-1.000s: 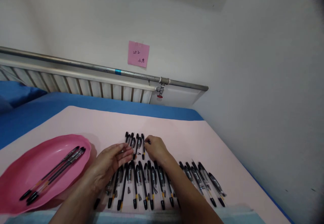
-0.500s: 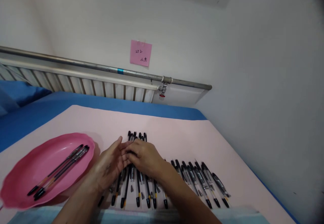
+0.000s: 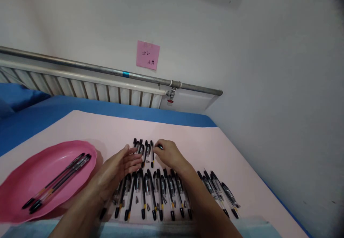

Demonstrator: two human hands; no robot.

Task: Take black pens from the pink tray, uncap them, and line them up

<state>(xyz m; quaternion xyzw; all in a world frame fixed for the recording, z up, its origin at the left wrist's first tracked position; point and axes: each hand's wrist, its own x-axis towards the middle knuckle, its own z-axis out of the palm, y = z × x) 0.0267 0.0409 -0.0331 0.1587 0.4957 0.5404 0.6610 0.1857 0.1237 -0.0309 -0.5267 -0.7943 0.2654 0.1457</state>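
My right hand (image 3: 168, 154) is closed over the pink surface, its fingertips pinching a small black pen cap (image 3: 160, 147), mostly covered by the fingers. It is just right of a short far row of pen parts (image 3: 146, 150). To the left, my left hand (image 3: 129, 163) is open and holds nothing, palm turned inward and fingers stretched toward that row. Nearer to me lies a longer row of clear pen barrels (image 3: 153, 198) with black ends, black caps (image 3: 163, 186) and small metal tips (image 3: 148, 207) among them. My forearms hide parts of this row.
On the left, a pink oval dish (image 3: 61, 148) contains several assembled pens (image 3: 60, 182). More pen parts (image 3: 215, 186) lie beyond my right forearm. A radiator (image 3: 102, 89) and metal pipe (image 3: 107, 69) run along the wall behind the blue table edge (image 3: 129, 112).
My right hand has moved right, away from my left hand, and now shows a black cap in its fingertips. The left hand stays nearly in place; the camera view has shifted slightly.
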